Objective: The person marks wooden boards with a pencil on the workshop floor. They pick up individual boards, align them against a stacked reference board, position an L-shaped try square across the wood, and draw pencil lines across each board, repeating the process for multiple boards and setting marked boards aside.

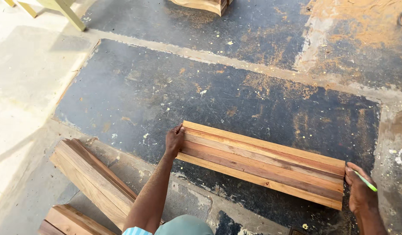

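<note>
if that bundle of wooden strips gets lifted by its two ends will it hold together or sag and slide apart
The wooden strips look straight, thick and rigid, so sagging seems unlikely. They lie loose side by side with nothing visibly binding them, so some could slip out unless squeezed. The left hand and right hand press only on the end faces, and the right also holds a green pencil, probably weakening its grip.

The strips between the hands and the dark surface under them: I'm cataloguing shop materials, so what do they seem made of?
The strips, pressed at their ends by the left hand and right hand, look like bare sawn wood: visible grain, reddish and pale bands, no sheen. The dark surface seems a worn black coating or sheet, scuffed and dusted with sawdust; which one is unclear.
</note>
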Available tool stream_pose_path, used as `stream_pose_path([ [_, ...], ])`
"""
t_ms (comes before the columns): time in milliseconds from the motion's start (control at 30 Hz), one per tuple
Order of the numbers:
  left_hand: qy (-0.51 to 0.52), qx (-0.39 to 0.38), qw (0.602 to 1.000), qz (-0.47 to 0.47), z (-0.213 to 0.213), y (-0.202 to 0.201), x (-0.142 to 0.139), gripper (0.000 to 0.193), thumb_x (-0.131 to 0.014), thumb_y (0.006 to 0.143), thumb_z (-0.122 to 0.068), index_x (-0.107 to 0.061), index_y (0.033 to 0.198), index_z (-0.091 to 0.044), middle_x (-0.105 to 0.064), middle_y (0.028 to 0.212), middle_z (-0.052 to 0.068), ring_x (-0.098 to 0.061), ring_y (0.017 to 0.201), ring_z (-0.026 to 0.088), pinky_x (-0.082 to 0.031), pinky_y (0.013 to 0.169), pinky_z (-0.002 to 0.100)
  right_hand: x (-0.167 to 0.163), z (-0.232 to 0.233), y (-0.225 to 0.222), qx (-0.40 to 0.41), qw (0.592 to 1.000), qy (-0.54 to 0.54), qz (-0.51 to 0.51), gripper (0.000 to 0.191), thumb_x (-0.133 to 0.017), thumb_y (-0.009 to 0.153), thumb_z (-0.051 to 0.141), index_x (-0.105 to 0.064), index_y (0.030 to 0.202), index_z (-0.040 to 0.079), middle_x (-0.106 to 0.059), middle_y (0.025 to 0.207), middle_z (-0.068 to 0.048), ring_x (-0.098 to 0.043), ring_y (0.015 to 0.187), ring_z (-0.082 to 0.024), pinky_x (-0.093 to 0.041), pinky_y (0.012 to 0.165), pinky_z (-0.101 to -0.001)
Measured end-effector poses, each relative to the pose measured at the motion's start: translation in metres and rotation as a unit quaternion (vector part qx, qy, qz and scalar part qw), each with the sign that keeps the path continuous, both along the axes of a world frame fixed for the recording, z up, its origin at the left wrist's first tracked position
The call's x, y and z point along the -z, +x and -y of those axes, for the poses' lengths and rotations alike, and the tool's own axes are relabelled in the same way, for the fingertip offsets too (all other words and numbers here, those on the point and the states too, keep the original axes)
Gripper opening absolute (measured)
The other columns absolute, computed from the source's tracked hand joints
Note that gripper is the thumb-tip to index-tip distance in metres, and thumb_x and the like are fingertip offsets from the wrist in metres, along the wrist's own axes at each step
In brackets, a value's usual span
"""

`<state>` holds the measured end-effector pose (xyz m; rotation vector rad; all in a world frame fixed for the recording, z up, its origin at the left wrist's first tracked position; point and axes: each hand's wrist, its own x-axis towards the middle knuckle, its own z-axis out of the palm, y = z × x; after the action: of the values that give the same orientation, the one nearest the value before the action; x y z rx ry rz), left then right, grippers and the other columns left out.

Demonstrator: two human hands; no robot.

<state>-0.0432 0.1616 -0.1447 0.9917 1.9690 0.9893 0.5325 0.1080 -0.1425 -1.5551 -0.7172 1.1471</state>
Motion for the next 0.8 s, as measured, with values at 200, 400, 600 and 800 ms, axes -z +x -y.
stream_pose_path([
  [200, -0.024, -0.033, 0.999, -0.004, 0.003, -0.003, -0.005, 0.037, -0.063, 0.099, -0.028, -0.071, 0.131, -0.014, -0.076, 0.121, 0.011, -0.074, 0.105, 0.02, -0.056, 0.09, 0.035, -0.015, -0.001, -0.006, 0.016, 0.999, 0.009, -0.034, 0.043, -0.062, 0.103, 0.013, -0.054, 0.141, -0.007, -0.064, 0.134, -0.022, -0.063, 0.129, -0.026, -0.047, 0.115, -0.0325],
  [400, -0.018, -0.02, 1.0, -0.016, 0.006, -0.013, 0.004, 0.036, -0.064, 0.096, -0.024, -0.073, 0.129, -0.014, -0.078, 0.115, 0.01, -0.074, 0.101, 0.019, -0.056, 0.089, 0.034, -0.006, 0.007, -0.009, 0.032, 0.998, 0.044, -0.025, 0.038, -0.062, 0.105, 0.007, -0.055, 0.139, -0.009, -0.066, 0.132, -0.021, -0.067, 0.122, -0.022, -0.053, 0.107, -0.0268],
  [600, -0.008, -0.025, 0.995, 0.095, 0.013, -0.019, 0.016, 0.036, -0.065, 0.097, -0.017, -0.071, 0.131, -0.011, -0.078, 0.116, 0.006, -0.072, 0.096, 0.014, -0.058, 0.087, 0.029, 0.012, 0.022, -0.003, 0.027, 0.994, 0.103, -0.027, 0.03, -0.068, 0.109, -0.001, -0.061, 0.136, -0.011, -0.07, 0.111, -0.011, -0.055, 0.086, -0.008, -0.045, 0.074, -0.0173],
  [800, 0.018, -0.007, 0.982, 0.188, 0.02, -0.029, 0.015, 0.046, -0.053, 0.097, -0.028, -0.068, 0.136, -0.009, -0.07, 0.135, 0.012, -0.067, 0.122, 0.023, -0.05, 0.106, 0.036, 0.012, 0.03, -0.019, 0.058, 0.988, 0.138, -0.045, 0.029, -0.066, 0.109, -0.002, -0.058, 0.136, -0.005, -0.069, 0.119, -0.008, -0.069, 0.106, -0.007, -0.058, 0.095, -0.0169],
])
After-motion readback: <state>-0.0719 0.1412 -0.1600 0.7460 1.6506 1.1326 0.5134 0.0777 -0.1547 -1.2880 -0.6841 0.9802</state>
